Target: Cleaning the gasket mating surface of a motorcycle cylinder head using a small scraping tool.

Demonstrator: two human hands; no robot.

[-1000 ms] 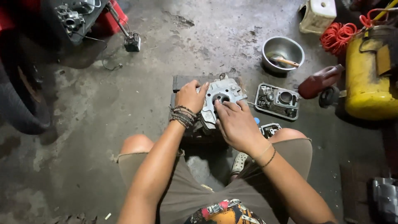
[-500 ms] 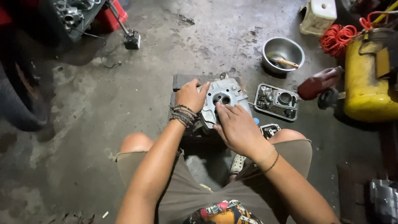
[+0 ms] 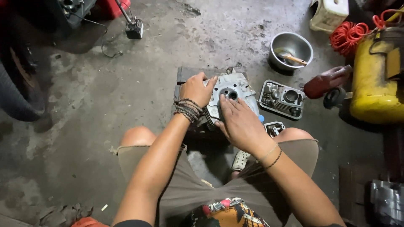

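My left hand (image 3: 197,89) curls over the left edge of the grey cast-metal engine cylinder head (image 3: 232,93) at frame centre, its grip clasping that part. My right hand (image 3: 240,122) lies flat on its lower face, fingers spread, grip released. It sits on a dark block (image 3: 188,74) on the stained concrete floor (image 3: 105,105). A yellow tank (image 3: 374,80) stands right, a steel bowl (image 3: 291,49) upper right.

It was a repair workshop: a stained concrete floor (image 3: 105,96), engine parts (image 3: 282,98) at two o'clock, a tyre (image 3: 17,92) at nine.
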